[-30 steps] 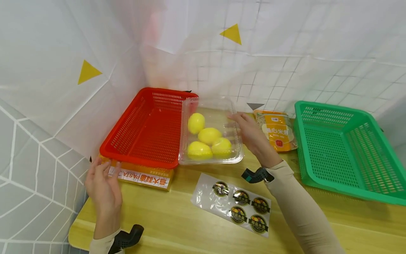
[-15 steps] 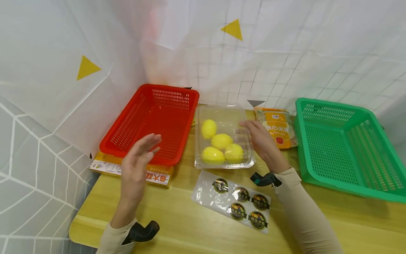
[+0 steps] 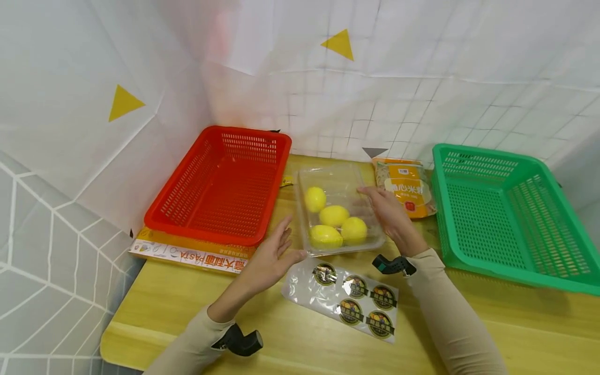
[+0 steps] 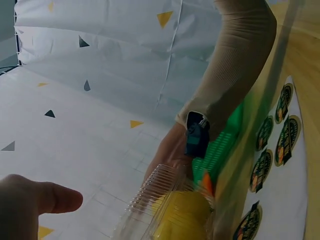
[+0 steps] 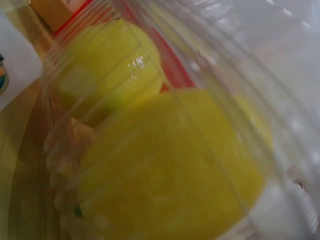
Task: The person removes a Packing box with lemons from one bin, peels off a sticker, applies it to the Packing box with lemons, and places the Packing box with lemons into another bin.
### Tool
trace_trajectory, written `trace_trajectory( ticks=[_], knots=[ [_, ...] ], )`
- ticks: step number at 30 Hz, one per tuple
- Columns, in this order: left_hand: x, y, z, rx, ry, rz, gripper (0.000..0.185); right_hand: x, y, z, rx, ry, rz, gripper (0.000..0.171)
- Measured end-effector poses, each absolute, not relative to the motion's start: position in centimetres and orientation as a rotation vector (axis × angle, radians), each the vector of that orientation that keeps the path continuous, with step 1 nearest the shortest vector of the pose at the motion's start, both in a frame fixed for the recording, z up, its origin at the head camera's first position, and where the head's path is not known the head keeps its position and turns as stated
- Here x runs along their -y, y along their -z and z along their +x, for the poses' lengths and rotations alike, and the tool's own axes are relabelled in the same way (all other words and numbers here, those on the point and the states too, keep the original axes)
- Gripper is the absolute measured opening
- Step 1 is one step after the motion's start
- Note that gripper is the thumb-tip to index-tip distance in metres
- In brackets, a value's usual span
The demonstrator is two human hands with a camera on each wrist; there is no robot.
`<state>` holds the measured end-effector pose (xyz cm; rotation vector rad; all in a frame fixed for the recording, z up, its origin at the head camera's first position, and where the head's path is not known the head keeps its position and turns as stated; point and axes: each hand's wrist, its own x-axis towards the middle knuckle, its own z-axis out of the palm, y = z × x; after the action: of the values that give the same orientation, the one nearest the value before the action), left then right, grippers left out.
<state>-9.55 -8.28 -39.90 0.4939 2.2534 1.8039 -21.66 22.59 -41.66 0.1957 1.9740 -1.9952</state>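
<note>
A clear plastic clamshell box (image 3: 344,179) with several yellow lemons (image 3: 334,215) inside is in the middle of the head view. At its right side my right hand (image 3: 392,216) grips the edge, thumb on top and the other fingers mostly hidden. My left hand (image 3: 269,260) is beside the box's near left corner, fingers extended and thumb spread, holding nothing. In the left wrist view the left thumb (image 4: 55,197) is apart from the box. Ribbed clear plastic and lemons (image 5: 175,165) fill the right wrist view.
A red basket (image 3: 152,221) rests partly on a pasta box (image 3: 192,256) at left. A green basket (image 3: 450,250) stands at right, next to an orange food packet (image 3: 410,190). A sheet of round stickers (image 3: 300,291) lies in front of the clamshell box.
The clamshell box has moved right and toward the person with my right hand, away from the red basket. My left hand has come right from the pasta box to the box's left side.
</note>
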Motion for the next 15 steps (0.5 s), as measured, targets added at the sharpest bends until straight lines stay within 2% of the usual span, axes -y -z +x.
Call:
trace_trajectory(
  ticks=[8,15],
  knots=[
    [7.6,41.5,-9.9,-2.122,-1.850,0.403,0.066,-23.0,42.7,-22.0,-2.207,1.812,0.146,0.067],
    [7.3,41.9,-10.2,-1.907,-2.022,0.334,0.060,-22.8,43.0,-22.5,-2.295,1.757,0.164,0.073]
  ],
)
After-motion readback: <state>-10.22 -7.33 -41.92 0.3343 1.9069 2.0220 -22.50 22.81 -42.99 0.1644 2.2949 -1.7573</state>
